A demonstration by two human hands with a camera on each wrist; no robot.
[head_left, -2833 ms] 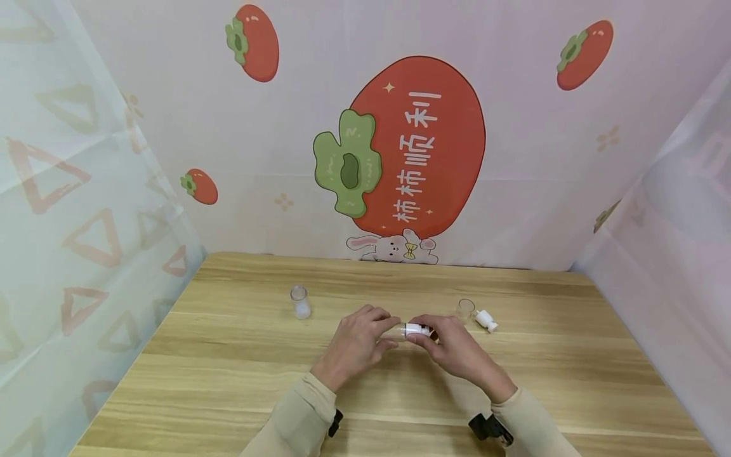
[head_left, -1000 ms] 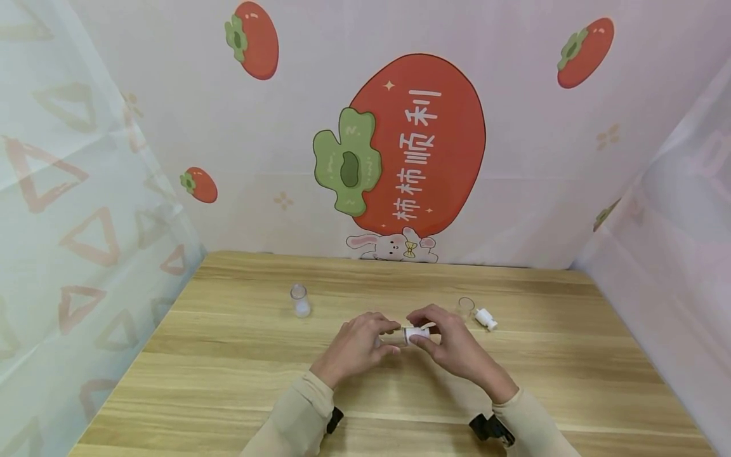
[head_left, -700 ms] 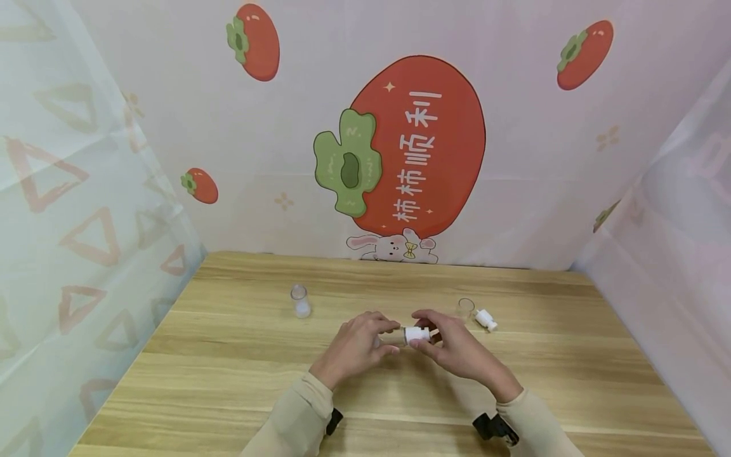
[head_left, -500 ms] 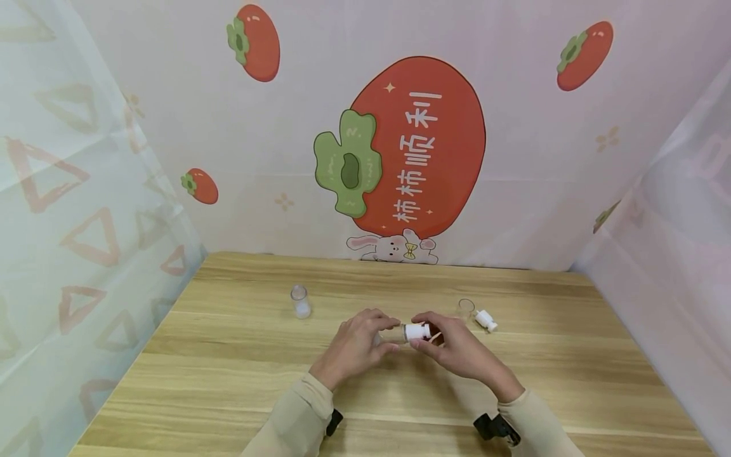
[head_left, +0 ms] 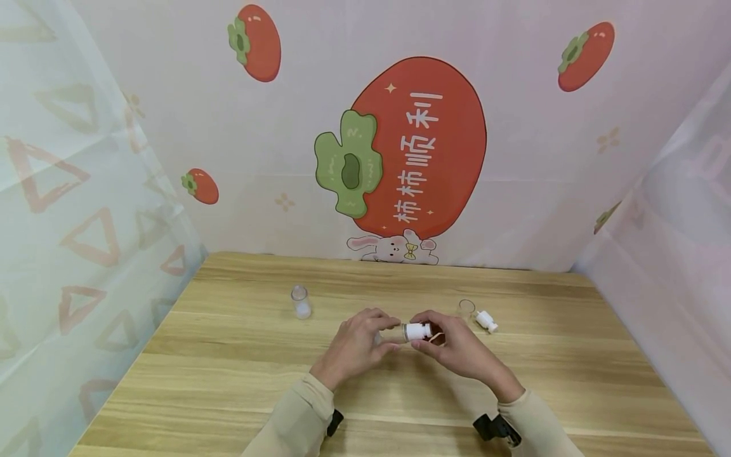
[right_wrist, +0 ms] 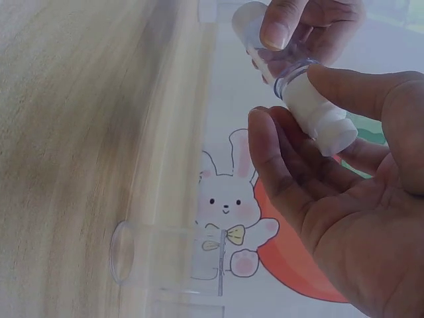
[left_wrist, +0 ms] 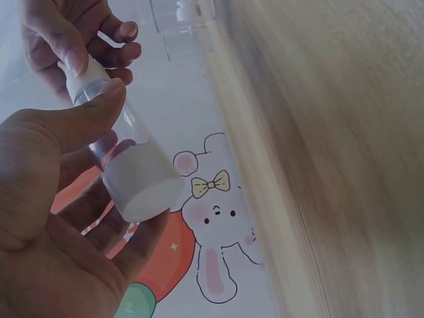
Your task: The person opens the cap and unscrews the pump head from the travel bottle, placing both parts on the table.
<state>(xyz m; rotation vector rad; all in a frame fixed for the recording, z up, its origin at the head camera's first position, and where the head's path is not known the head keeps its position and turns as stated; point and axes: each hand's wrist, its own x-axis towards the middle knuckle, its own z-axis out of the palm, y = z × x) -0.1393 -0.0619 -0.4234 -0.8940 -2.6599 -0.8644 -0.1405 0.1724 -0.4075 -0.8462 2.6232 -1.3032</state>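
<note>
In the head view, a small clear pump bottle (head_left: 393,334) with a white pump top (head_left: 418,331) lies sideways between both hands over the table. My left hand (head_left: 355,348) grips its clear body, thumb on one side and fingers on the other; the white base (left_wrist: 142,182) shows in the left wrist view. My right hand (head_left: 454,346) pinches the white top between thumb and fingertips, the thumb at the collar (right_wrist: 305,99) in the right wrist view. The narrower pump end (right_wrist: 336,136) points toward the right palm.
A clear bottle (head_left: 301,304) with a white lower part stands at the back left of the wooden table (head_left: 228,355). At the back right are a clear, open-rimmed cap (head_left: 466,309) and a loose white pump top (head_left: 487,321). A printed cloth (head_left: 514,190) rises behind.
My right fingers have shifted around the white top, covering it more one second ago and uncovering its end now. The left hand has stayed nearly still on the clear body.
</note>
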